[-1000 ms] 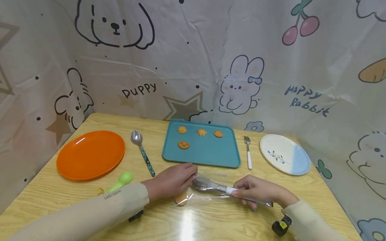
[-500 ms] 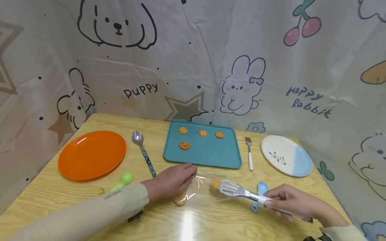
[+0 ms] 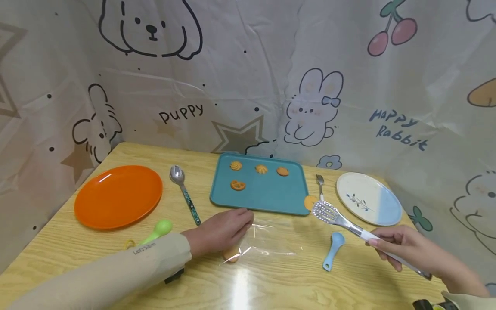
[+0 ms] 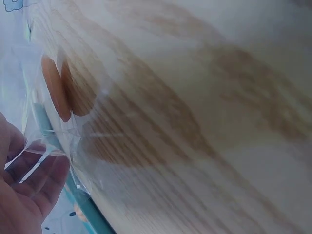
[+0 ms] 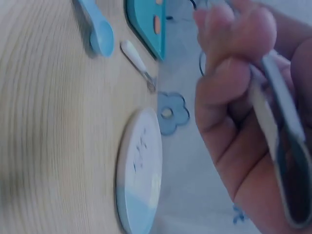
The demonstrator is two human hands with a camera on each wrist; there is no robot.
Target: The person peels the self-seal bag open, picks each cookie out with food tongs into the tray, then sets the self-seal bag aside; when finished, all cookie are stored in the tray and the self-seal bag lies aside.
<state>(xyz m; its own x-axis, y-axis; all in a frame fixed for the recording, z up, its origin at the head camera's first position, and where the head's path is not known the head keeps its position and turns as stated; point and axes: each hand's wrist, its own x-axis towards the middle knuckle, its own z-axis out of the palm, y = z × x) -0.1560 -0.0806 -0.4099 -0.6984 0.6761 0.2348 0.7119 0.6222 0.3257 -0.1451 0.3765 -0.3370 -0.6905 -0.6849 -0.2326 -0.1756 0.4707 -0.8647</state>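
My left hand pinches the edge of a clear plastic bag low over the table. A round cookie shows by the bag beneath this hand; in the left wrist view a brown cookie appears behind the clear film. My right hand grips a pair of metal food tongs by the white-banded handle. At the slotted tips of the tongs is another yellow-orange cookie, overlapping the right front corner of the teal tray in the head view. Several small cookies, a pretzel-shaped one among them, lie on that tray.
A blue measuring spoon lies below the tongs. Right of the tray are a fork and a white-and-blue plate. To the left are an orange plate, a metal spoon and a green-headed utensil. A printed curtain hangs behind.
My right hand has drawn the tongs out from the bag to the right and slightly up, with a cookie at their tips. The blue measuring spoon came into full view. My left hand stayed put.
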